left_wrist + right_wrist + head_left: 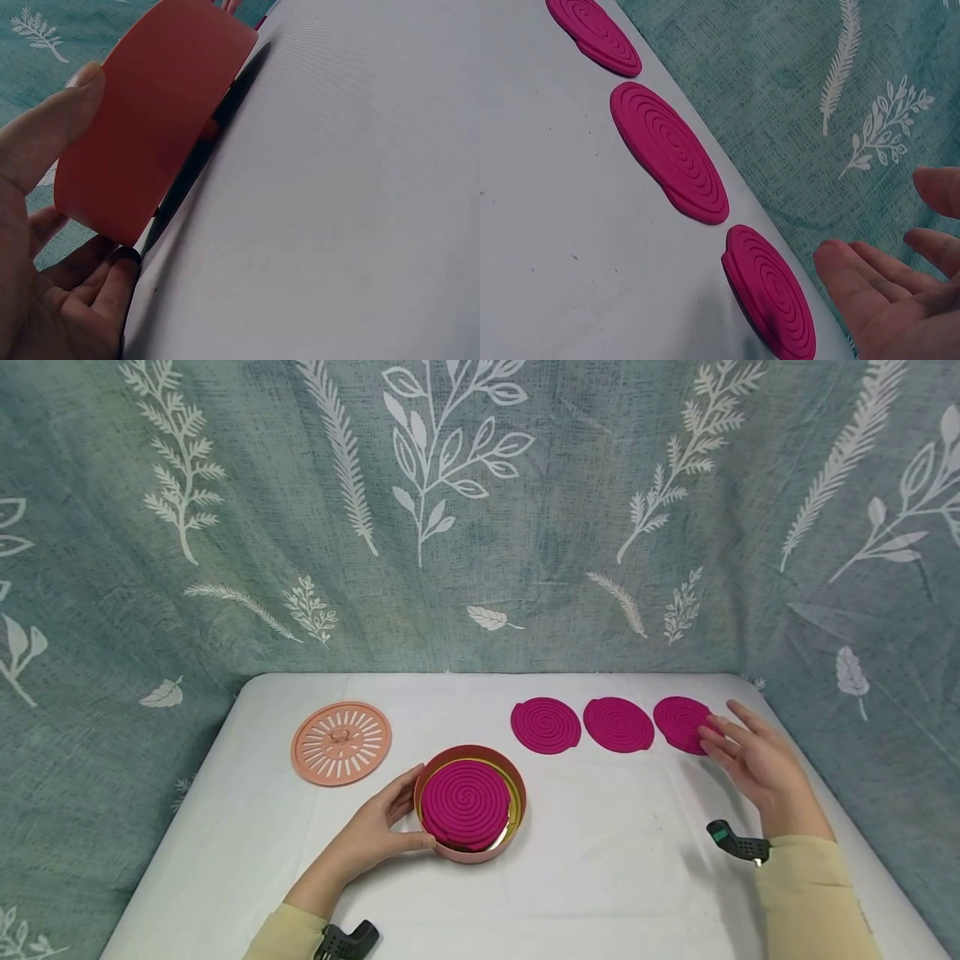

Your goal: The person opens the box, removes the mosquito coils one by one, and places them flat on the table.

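L hand (375,835) on coral tin (468,857), R hand (761,768) unoccupied

From here I see L fingers + thumb clamped round tin's L side, magenta spiral coil (467,800) inside rim. R fingers spread loosely nr rightmost magenta coil (678,722), toward white table's (600,860) far R corner. Wide gap betw. hands.

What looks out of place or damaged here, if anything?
Nothing looks spilled or broken. One mild oddity: the coil inside the tin sits slightly off-centre, toward the left hand, leaving more of the yellow ring showing on its right.
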`<state>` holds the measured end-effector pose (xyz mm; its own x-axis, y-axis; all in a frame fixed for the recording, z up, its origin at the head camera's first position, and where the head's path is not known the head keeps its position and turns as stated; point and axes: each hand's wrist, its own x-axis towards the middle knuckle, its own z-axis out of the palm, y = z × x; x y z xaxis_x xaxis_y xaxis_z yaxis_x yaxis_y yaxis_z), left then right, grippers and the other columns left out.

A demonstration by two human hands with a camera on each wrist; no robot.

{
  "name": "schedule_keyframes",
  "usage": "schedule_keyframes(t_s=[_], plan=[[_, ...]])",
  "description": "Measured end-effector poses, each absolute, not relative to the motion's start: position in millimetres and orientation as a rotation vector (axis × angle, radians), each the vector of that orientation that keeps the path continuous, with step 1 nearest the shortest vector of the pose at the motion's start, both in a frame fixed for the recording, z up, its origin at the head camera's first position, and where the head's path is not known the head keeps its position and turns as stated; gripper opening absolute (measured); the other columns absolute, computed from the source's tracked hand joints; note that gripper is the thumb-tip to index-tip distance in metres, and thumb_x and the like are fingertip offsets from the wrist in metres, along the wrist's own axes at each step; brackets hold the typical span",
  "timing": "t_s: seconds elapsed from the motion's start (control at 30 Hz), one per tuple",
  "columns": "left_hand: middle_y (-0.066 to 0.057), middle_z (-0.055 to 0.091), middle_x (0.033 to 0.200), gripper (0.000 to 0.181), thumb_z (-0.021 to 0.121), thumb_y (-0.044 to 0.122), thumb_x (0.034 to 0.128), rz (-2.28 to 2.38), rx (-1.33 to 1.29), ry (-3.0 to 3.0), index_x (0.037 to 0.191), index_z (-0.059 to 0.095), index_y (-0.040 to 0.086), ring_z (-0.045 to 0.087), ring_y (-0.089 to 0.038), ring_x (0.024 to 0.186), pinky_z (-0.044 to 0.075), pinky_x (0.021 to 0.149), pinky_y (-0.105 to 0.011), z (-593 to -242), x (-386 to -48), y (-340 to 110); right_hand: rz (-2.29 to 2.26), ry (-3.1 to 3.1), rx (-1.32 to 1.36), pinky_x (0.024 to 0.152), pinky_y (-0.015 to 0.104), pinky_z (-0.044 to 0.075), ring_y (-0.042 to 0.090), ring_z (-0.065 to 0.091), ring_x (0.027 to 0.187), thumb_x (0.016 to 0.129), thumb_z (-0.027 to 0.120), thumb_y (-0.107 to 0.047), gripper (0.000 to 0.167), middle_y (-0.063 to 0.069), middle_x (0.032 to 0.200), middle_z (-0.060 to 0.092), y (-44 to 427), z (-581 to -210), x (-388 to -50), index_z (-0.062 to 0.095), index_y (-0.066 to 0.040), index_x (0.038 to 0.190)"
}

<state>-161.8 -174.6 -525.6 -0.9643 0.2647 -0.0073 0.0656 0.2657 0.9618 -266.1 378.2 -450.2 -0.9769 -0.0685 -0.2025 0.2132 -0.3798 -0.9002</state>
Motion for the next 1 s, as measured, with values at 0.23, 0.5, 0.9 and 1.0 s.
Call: schedule_keyframes(t_s=[0.23, 0.5, 0.9, 1.0], plan=[[0.005, 0.039, 0.153, 0.109, 0.094, 0.037, 0.0643, 1.787, 0.334, 2.355, 0.154, 0.034, 0.027, 0.039, -0.01, 0.138, 0.036, 0.111, -0.021, -526, -162, -175, -2.475, 1.615, 0.022, 0.101, 0.034, 0.049, 0.018, 0.064, 0.113, 0.103, 0.052, -0.008, 0.078, -0.004, 0.126, 0.057, 368, -444, -262, 0.0, -0.018, 0.16], [0.004, 0.038, 0.154, 0.108, 0.094, 0.035, 0.0649, 1.794, 0.347, 2.352, 0.154, 0.033, 0.028, 0.039, -0.012, 0.138, 0.036, 0.112, -0.022, -527, -162, -176, -2.435, 1.625, -0.091, 0.1, 0.037, 0.049, 0.023, 0.064, 0.114, 0.104, 0.048, -0.004, 0.074, 0.0, 0.124, 0.063, 349, -437, -258, 0.001, -0.011, 0.16], [0.003, 0.039, 0.153, 0.108, 0.094, 0.037, 0.0645, 1.789, 0.337, 2.355, 0.154, 0.034, 0.028, 0.04, -0.013, 0.138, 0.036, 0.112, -0.022, -527, -162, -175, -2.259, 1.845, -0.215, 0.101, 0.039, 0.047, 0.021, 0.064, 0.113, 0.103, 0.051, -0.007, 0.07, 0.006, 0.134, 0.049, 313, -428, -256, 0.008, 0.0, 0.157], [0.004, 0.039, 0.153, 0.108, 0.094, 0.036, 0.0644, 1.792, 0.327, 2.346, 0.154, 0.034, 0.028, 0.039, -0.012, 0.138, 0.036, 0.112, -0.022, -526, -162, -175, -2.215, 1.88, -0.242, 0.1, 0.037, 0.048, 0.02, 0.064, 0.112, 0.103, 0.053, -0.008, 0.069, 0.005, 0.135, 0.048, 305, -426, -256, 0.012, 0.001, 0.157]])
